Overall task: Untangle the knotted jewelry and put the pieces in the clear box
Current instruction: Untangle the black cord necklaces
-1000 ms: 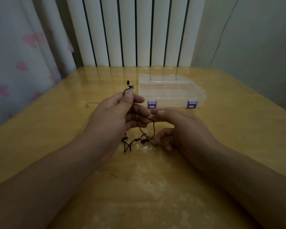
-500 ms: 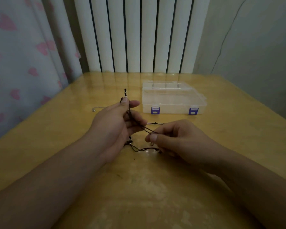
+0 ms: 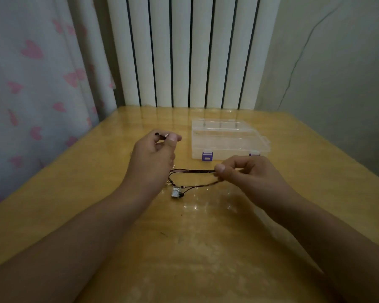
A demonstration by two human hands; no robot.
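Observation:
A black cord necklace [image 3: 193, 171] stretches between my two hands above the wooden table [image 3: 206, 248]. My left hand [image 3: 153, 158] pinches one end of the cord, with its clasp sticking out above the fingers. My right hand [image 3: 247, 171] pinches the doubled cord between thumb and forefinger. A loop of cord droops to the table and carries a small silver pendant [image 3: 176, 192] that rests on the wood. The clear box [image 3: 228, 142] with purple latches stands closed just behind my right hand.
A white radiator [image 3: 190, 51] rises behind the table's far edge. A curtain with pink hearts [image 3: 35, 84] hangs at the left, and a grey wall [image 3: 337, 73] stands at the right.
My hands have drawn apart, the right one moving right, and the cord between them has stretched out straighter. The pendant now lies in plain sight on the table. The camera has tilted up.

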